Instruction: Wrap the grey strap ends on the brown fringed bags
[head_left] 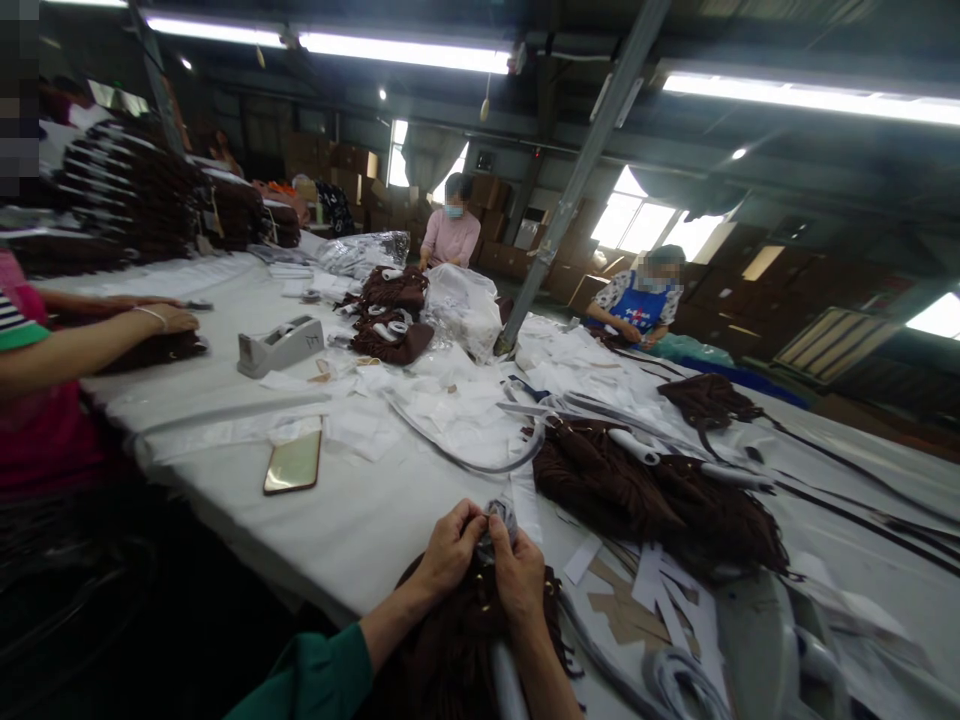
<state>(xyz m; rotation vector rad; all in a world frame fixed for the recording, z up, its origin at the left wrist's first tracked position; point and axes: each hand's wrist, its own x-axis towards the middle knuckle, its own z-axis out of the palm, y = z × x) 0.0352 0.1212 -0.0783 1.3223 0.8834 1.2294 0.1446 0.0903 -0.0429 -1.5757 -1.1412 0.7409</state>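
My left hand (452,548) and my right hand (517,572) are close together at the table's near edge. Fingers and thumbs of both are pinched on a crinkled grey wrapping (501,514), which sticks up between them. Beneath my hands lies a dark brown fringed bag (442,640) with small gold-coloured eyelets. A pale wrapped strip (508,680) runs down it beside my right forearm. More brown fringed bags (600,470), with wrapped handles, lie just beyond to the right.
A phone (292,462) and a tape dispenser (280,346) sit to the left. Paper scraps (637,600), grey tubing (465,462) and a coil (679,680) lie around. A slanted metal post (574,190) rises behind. A co-worker's arm (97,340) reaches in from the left; two people work opposite.
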